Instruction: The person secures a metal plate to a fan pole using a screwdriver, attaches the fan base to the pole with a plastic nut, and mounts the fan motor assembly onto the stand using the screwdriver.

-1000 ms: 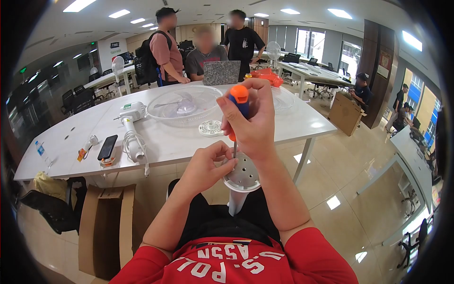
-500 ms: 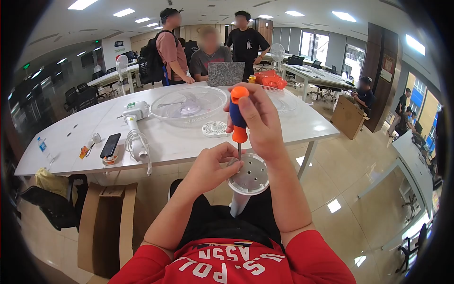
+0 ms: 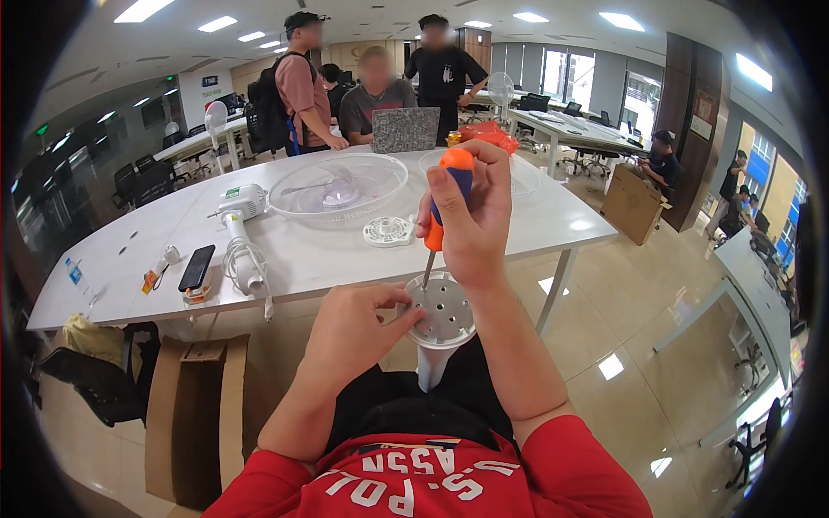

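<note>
My right hand (image 3: 473, 211) is wrapped round an orange and blue screwdriver (image 3: 436, 226), its shaft pointing down to the left part of a round white plate with several holes (image 3: 449, 321). The plate tops a white post (image 3: 432, 367) between my legs. My left hand (image 3: 367, 324) is at the plate's left edge, thumb and forefinger close together near the screwdriver tip; whatever lies between them is too small to make out. On the table beyond rests a white perforated disc (image 3: 389, 231).
On the white table (image 3: 345, 259) are a clear fan cage (image 3: 298, 203), a white motor unit (image 3: 243, 200) with coiled cable, a phone (image 3: 198, 268), a bottle (image 3: 78, 274) and a laptop (image 3: 404, 129). Three people are behind it. A cardboard box (image 3: 237, 406) stands at lower left.
The screwdriver has gone from upright to tilted, its handle leaning right. My left hand's fingers have drawn slightly left, away from the shaft.
</note>
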`<state>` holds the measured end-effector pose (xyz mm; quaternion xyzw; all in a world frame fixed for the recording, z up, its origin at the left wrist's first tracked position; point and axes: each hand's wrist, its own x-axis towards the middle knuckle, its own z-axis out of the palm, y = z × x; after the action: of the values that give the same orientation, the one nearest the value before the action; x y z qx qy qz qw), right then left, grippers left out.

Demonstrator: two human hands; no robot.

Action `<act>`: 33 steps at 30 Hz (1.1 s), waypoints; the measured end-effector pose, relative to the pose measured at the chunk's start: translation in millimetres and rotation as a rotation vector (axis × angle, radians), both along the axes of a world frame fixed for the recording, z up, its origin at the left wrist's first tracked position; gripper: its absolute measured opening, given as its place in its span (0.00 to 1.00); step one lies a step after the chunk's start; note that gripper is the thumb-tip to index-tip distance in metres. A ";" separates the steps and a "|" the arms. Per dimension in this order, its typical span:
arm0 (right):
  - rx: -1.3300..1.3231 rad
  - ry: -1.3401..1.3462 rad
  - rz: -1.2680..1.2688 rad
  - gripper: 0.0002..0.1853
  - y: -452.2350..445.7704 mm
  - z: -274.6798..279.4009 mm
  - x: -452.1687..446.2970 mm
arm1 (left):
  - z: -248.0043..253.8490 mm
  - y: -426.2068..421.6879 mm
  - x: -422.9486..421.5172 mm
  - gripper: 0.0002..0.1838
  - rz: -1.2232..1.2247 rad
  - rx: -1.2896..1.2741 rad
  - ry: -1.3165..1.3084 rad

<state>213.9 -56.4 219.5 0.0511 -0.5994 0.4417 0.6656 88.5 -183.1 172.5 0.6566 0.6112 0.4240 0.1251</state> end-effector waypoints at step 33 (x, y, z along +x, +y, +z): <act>-0.009 -0.027 -0.118 0.15 -8.5 14.1 23.1 | -37.4 60.4 -20.5 0.71 -0.594 0.115 -0.159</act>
<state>237.0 -64.8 233.6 0.0066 -0.6083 0.4050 0.6825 68.0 -122.7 135.1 0.7773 0.3559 0.4528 0.2534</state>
